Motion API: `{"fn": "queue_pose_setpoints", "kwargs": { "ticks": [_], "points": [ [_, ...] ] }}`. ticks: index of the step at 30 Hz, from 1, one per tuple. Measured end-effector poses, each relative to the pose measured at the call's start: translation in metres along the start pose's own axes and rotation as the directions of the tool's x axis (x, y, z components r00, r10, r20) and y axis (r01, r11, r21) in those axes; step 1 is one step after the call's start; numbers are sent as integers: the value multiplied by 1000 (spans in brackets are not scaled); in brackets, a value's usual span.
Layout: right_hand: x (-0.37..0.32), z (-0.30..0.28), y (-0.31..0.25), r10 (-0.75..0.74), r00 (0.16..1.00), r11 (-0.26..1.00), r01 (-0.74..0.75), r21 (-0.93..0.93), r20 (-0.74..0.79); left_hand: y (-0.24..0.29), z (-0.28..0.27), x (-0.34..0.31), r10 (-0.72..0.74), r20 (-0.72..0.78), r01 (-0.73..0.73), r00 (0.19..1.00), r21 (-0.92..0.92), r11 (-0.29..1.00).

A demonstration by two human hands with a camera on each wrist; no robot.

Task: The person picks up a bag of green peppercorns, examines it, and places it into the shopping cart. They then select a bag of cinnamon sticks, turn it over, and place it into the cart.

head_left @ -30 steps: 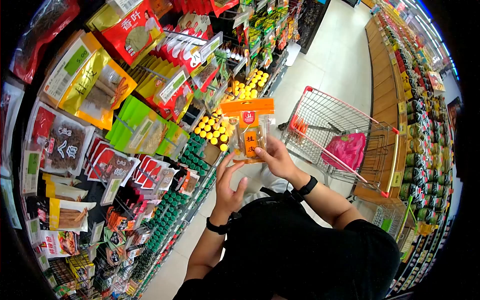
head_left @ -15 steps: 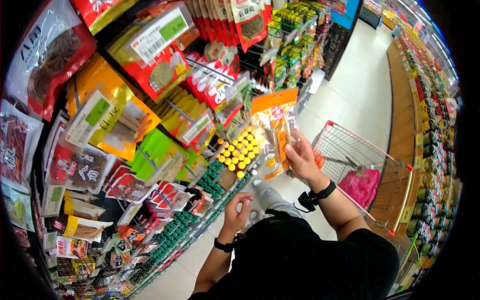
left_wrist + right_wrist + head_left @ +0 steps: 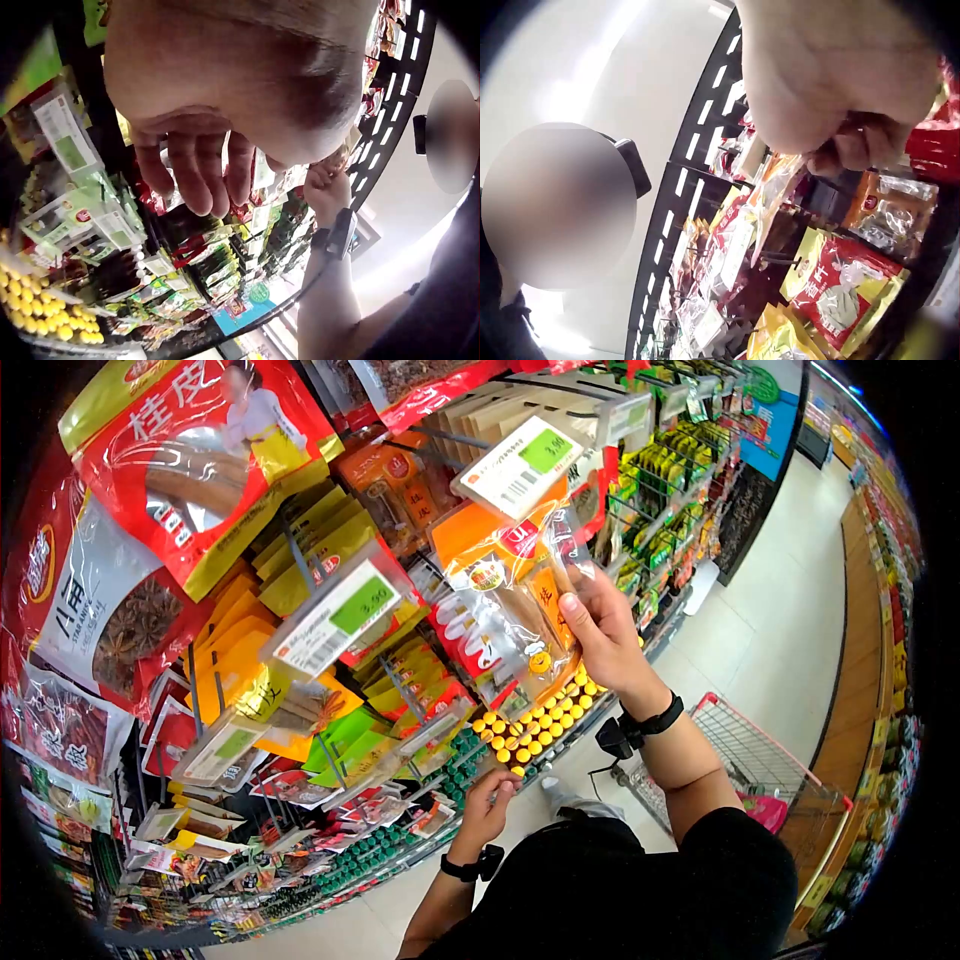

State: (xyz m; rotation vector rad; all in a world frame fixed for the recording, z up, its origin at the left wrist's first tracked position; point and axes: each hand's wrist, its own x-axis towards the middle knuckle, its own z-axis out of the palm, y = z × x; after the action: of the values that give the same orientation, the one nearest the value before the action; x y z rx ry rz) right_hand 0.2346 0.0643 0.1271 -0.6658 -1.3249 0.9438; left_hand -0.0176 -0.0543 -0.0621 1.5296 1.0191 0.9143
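Observation:
My right hand [image 3: 612, 640] pinches the right side of a clear cinnamon bark packet [image 3: 520, 615] with an orange top, thumb on its front. Raised to the rack, the packet overlaps the hanging bags, its top just below a price tag [image 3: 522, 465]. A similar orange packet [image 3: 398, 495] hangs on the rack close by. In the right wrist view, the held packet [image 3: 774, 199] shows edge-on below the hand. My left hand [image 3: 485, 810] is low in front of the body, fingers loosely bent and holding nothing. The left wrist view shows its fingers [image 3: 199, 172] hanging relaxed.
Hooks with spice bags, among them a red cinnamon bag [image 3: 205, 470] and a star anise bag [image 3: 110, 600], fill the left side. Yellow-capped bottles [image 3: 540, 730] stand low beneath. A shopping cart [image 3: 760, 745] with a pink bag [image 3: 765, 812] is at the right, in the aisle.
My right hand has carried the packet from in front of the body up to the rack. The left hand has left the packet and dropped lower. The view has shifted nearer the shelves.

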Motion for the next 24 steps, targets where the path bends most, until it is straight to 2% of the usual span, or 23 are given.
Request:
{"fn": "queue_pose_setpoints", "kwargs": {
  "ticks": [3,4,7,10,13,15,18,21,22,24],
  "points": [
    [21,-5,-2,4,1000,1000,-4,-2,7,5,8,16,-3,27,3,1000,6,1000],
    [26,-7,0,9,1000,1000,-9,-8,14,1,7,21,17,66,-21,998,64,998],
    [35,-14,8,46,998,999,-45,-23,38,2,7,31,29,50,-32,998,66,997],
    [42,-15,8,-2,997,1000,1,12,83,1,5,37,-34,-25,35,999,53,998],
    [49,-20,11,84,990,996,-88,31,112,2,9,41,-52,-92,55,994,39,998],
    [52,-21,16,63,992,997,-66,27,105,-6,13,43,-49,-112,53,992,33,998],
    [58,-20,21,11,995,1000,-12,12,103,-14,21,45,-82,-55,86,995,72,994],
    [58,-23,20,51,993,998,-53,20,106,-7,28,50,-77,-77,81,994,41,996],
    [58,-26,22,-20,993,997,28,-70,114,-5,27,53,-98,-53,101,994,45,994],
    [53,-27,17,-19,994,997,27,-78,105,-12,27,56,-84,-43,88,996,90,992]
  ]
}}
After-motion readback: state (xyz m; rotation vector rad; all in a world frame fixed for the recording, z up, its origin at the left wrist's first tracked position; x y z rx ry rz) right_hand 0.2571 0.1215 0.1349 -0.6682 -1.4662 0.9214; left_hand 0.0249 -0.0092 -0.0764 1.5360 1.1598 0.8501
